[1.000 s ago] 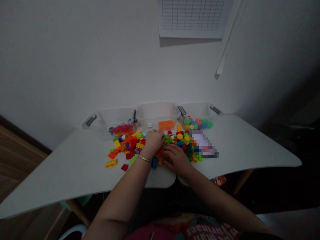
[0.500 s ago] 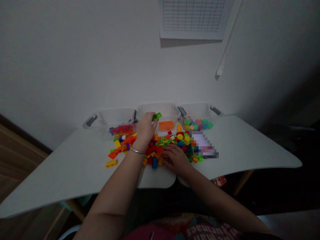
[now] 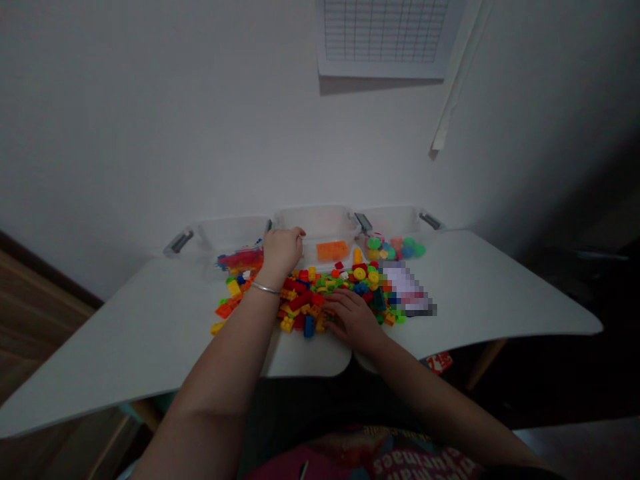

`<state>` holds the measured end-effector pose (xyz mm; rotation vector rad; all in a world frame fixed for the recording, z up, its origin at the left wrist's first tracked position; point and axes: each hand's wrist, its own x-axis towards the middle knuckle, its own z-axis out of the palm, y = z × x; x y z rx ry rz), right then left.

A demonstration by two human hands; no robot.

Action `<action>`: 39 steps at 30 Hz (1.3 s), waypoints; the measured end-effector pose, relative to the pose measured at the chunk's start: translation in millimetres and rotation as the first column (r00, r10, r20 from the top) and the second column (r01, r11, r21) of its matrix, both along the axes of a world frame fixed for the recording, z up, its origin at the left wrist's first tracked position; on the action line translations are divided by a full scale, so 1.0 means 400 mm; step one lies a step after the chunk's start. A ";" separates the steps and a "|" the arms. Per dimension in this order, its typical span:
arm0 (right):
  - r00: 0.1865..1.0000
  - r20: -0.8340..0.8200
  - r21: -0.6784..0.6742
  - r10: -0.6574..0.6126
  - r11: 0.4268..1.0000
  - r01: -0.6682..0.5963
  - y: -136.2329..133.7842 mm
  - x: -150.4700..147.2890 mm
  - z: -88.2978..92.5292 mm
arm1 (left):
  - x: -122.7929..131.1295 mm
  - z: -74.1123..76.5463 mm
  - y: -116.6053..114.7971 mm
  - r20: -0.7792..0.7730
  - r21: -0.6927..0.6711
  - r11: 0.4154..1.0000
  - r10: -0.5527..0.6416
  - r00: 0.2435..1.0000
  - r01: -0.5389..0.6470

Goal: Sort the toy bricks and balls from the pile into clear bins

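My left hand (image 3: 283, 252) is over the near edge of the middle clear bin (image 3: 320, 219), beside the left bin (image 3: 233, 230). Its fingers curl closed, and whatever they hold, if anything, is hidden from me. A silver bangle (image 3: 266, 288) circles that wrist. My right hand (image 3: 353, 319) lies open on the near side of a pile of coloured toy bricks (image 3: 303, 300), fingers stretched over them. In front of its fingertips sits a red brick (image 3: 318, 299); a blue brick (image 3: 309, 326) is at the pile's front edge. An orange block (image 3: 332, 251) shows in the middle bin.
The right bin (image 3: 393, 219) holds several coloured round pieces (image 3: 395, 248). Red and blue pieces (image 3: 243, 259) show in the left bin. A blurred flat item (image 3: 406, 288) lies right of the pile on the white table (image 3: 480, 287). The wall stands right behind the bins.
My left hand has moved left and turned over; the green brick it held is out of sight. My right hand has stayed on the pile.
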<state>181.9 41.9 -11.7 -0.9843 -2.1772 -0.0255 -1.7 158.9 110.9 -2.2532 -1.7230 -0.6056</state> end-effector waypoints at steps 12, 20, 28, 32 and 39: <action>1.000 0.006 -0.007 -0.006 1.000 0.006 -0.002 -0.003 0.003 | -0.009 -0.019 0.000 -0.013 0.012 0.996 -0.088 0.996 0.089; 1.000 0.011 -0.003 0.001 1.000 -0.001 -0.001 -0.002 0.002 | -0.030 0.010 -0.061 0.006 0.055 0.990 -0.130 0.992 0.129; 1.000 0.001 -0.004 0.004 1.000 -0.004 -0.002 -0.004 0.003 | -0.066 -0.055 -0.183 -0.021 0.061 0.996 -0.062 0.998 0.063; 1.000 0.010 -0.007 -0.005 1.000 0.005 -0.004 -0.005 0.006 | -0.098 -0.108 -0.197 -0.104 -0.034 0.998 0.046 0.993 -0.050; 1.000 0.021 0.002 0.000 1.000 0.000 -0.001 -0.005 0.005 | -0.124 -0.139 -0.194 -0.137 -0.131 0.988 0.068 0.988 -0.086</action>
